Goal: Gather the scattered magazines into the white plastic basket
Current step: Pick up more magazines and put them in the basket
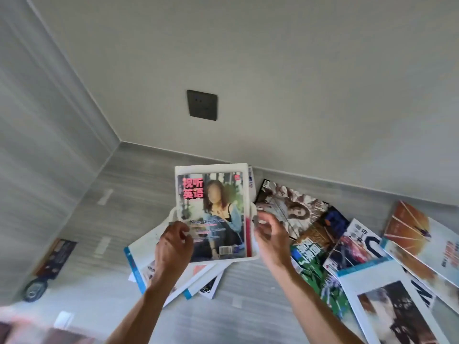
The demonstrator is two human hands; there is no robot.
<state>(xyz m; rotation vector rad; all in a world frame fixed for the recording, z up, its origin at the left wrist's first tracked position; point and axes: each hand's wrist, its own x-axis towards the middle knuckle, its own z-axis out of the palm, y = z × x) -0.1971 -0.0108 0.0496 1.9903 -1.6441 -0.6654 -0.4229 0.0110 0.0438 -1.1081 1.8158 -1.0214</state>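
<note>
White plastic basket [250,194], frame centre: magazine [213,214] lies inside, left hand [173,247] pinching its lower-left corner. Right hand [272,234] loosely open beside the rim, possibly touching. Scattered magazines [347,249], lower right.

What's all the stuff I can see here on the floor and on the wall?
White plastic basket: one, white, on the floor by the wall.
Magazine with pink title: one, lying in the basket.
Scattered magazines: several, multicoloured, overlapping on the floor to the right.
Blue-edged magazines: a few, white and blue, partly under the basket.
Dark magazine: one, far left on the floor.
Wall socket: one, dark grey.
Floor: grey.
Left hand: on the pink-titled magazine's near corner.
Right hand: fingers open, beside the basket.
</note>
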